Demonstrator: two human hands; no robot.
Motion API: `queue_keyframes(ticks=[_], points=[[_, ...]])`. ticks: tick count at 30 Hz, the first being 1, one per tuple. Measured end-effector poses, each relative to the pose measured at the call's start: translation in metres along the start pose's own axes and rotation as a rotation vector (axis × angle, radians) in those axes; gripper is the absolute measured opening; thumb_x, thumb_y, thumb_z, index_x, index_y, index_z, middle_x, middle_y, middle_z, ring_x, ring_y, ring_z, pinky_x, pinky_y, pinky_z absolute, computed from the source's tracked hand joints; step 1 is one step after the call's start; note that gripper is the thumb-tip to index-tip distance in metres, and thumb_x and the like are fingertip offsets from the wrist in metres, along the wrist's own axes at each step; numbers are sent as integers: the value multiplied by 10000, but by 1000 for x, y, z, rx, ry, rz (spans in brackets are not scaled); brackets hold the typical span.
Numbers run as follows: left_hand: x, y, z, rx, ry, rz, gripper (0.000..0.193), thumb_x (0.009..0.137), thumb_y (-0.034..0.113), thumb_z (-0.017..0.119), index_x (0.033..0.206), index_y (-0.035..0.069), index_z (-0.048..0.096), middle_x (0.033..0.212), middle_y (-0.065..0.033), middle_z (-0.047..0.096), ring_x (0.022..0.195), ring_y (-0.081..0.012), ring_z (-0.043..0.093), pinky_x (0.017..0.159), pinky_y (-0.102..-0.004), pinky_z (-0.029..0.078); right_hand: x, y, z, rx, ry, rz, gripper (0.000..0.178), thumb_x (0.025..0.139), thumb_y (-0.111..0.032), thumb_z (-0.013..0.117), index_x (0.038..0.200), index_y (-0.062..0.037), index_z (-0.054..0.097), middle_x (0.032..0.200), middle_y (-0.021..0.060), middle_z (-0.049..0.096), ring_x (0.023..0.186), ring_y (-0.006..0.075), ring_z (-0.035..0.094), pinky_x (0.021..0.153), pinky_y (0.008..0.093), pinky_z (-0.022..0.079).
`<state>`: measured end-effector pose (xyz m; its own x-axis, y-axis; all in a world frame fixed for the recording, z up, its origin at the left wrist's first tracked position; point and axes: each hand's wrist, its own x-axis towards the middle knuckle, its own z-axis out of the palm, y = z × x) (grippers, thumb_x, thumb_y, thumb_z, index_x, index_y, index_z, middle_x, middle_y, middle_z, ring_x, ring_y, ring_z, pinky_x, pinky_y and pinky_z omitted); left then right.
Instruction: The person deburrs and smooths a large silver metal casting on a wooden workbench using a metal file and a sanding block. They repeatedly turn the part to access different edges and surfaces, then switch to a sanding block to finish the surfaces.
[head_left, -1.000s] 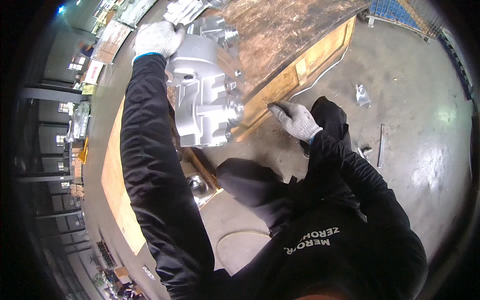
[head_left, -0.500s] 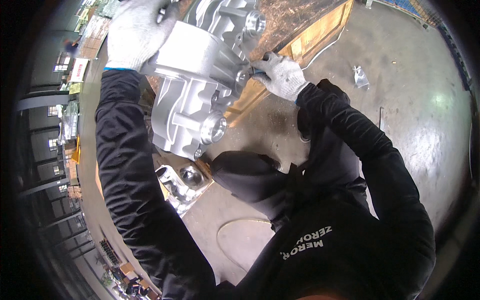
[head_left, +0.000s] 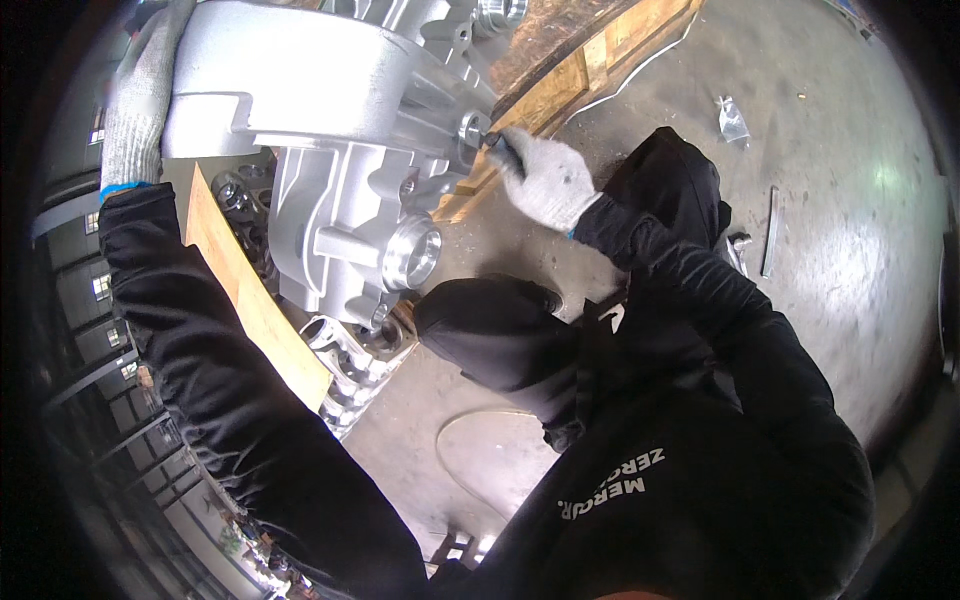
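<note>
A large silver cast-metal housing (head_left: 320, 80) fills the upper left, with round machined bosses along its side. My left hand (head_left: 145, 95), in a white knit glove, lies against the housing's far left side and holds it. Its fingertips run out of the picture at the top. My gloved right hand (head_left: 548, 180) is at the housing's right side, fingers pinched together by a small round boss (head_left: 472, 130). Something small and dark shows at those fingertips, too small to name. The machined ring opening (head_left: 412, 255) faces me below.
A wooden crate (head_left: 560, 90) stands behind the housing, and a wooden board (head_left: 255, 290) slants under my left arm. More metal castings (head_left: 350, 360) lie below. On the floor are a clear plastic bag (head_left: 732, 120), a metal strip (head_left: 771, 232) and a thin hose (head_left: 440, 450).
The housing looks larger and has turned, showing more of its broad curved side. My left hand has shifted left along it. My right hand stays pinched near the boss, slightly lower.
</note>
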<state>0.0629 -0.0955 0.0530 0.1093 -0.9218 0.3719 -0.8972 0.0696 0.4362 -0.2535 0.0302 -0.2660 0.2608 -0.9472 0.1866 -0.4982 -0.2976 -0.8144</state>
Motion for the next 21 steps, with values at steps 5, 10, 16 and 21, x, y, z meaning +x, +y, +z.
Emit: queue_keyframes(ticks=[5,10,16,21], points=[[28,-27,-13,255,30,140,690,1016,570,542,1504,82,545,1468,-171,593,1292,-246,604,1092,-341,444,-12,-22,2,2,5,-24,262,1001,-327,590,1059,-78,645,793,204,704,752,411,704,677,522,554],[18,-22,1,132,19,110,721,1020,568,535,1497,28,532,1470,-201,584,1353,-276,555,1149,-351,384,24,-49,-60,-316,-151,-217,295,961,-304,623,1013,-34,729,778,181,725,702,330,728,605,439,580],[-19,19,4,155,6,59,750,1004,591,526,1446,-15,556,1439,-253,583,1330,-338,554,1126,-407,407,92,-51,-90,-502,-302,-267,351,901,-356,658,982,-41,789,817,188,744,741,276,754,711,382,619],[-45,70,10,78,-39,69,600,1034,500,484,1267,-21,671,1297,-256,652,1166,-371,620,1000,-496,466,98,-5,-88,-195,-542,33,461,936,-491,688,1085,-68,796,781,118,737,700,199,701,735,347,575]])
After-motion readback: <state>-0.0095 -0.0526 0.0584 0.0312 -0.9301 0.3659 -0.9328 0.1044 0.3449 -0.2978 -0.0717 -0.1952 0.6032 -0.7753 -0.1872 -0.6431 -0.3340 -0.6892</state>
